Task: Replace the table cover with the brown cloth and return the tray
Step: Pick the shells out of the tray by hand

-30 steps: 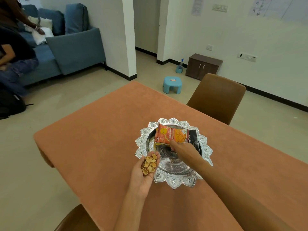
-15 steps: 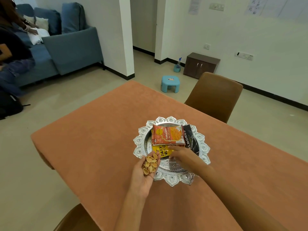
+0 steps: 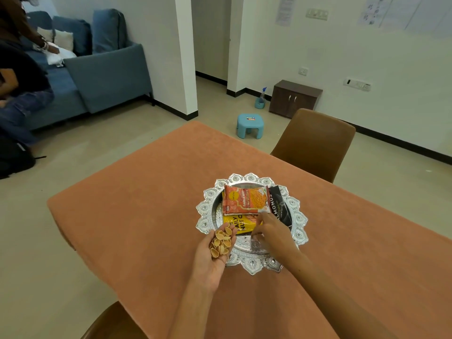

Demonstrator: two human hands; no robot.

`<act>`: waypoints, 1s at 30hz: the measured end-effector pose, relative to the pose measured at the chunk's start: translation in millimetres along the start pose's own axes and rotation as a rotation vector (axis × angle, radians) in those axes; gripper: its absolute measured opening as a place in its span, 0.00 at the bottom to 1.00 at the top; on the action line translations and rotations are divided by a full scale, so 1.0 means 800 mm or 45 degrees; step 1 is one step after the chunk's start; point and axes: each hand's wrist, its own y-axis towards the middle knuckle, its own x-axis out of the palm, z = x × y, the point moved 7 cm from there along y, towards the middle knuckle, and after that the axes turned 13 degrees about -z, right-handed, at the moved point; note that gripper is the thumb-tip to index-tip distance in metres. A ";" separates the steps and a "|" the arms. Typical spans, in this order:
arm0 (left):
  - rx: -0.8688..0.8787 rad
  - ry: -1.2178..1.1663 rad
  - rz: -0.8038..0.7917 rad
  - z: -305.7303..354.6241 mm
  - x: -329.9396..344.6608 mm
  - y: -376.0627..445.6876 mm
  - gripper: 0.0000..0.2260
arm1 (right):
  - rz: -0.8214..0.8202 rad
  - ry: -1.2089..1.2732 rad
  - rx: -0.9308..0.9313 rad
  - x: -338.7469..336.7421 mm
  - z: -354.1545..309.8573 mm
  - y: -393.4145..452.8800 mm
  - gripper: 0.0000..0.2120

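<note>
An orange-brown cloth (image 3: 146, 204) covers the table. On it stands an ornate silver tray (image 3: 203, 211) with an orange snack packet (image 3: 244, 200), a yellow nut packet (image 3: 238, 223) and a black almonds packet (image 3: 278, 204). My left hand (image 3: 212, 263) lies palm up at the tray's near left rim, cupping several nut shells (image 3: 221, 242). My right hand (image 3: 274, 231) reaches into the tray beside the yellow packet. Its fingers curl down to the tray floor. Whether they pinch anything is hidden.
A brown chair (image 3: 315, 143) stands at the table's far right side, and another chair back (image 3: 110, 324) is at the near edge. Beyond the table are a blue stool (image 3: 249, 124), a dark cabinet (image 3: 294, 97), a blue sofa (image 3: 105, 77) and people (image 3: 19, 94) at the left.
My right hand let go of the orange packet, which now lies flat on the tray, and drew back to the tray floor beside the yellow packet. My left hand kept still with the shells.
</note>
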 end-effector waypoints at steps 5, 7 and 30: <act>-0.019 0.021 -0.009 -0.004 0.004 0.000 0.16 | -0.083 -0.066 0.063 0.004 -0.010 0.002 0.06; -0.012 0.029 -0.004 -0.004 0.004 -0.001 0.16 | -0.089 -0.039 0.085 0.005 -0.016 -0.002 0.06; 0.013 0.000 0.107 -0.016 -0.002 0.001 0.11 | 0.294 0.564 -0.050 -0.058 -0.093 -0.028 0.06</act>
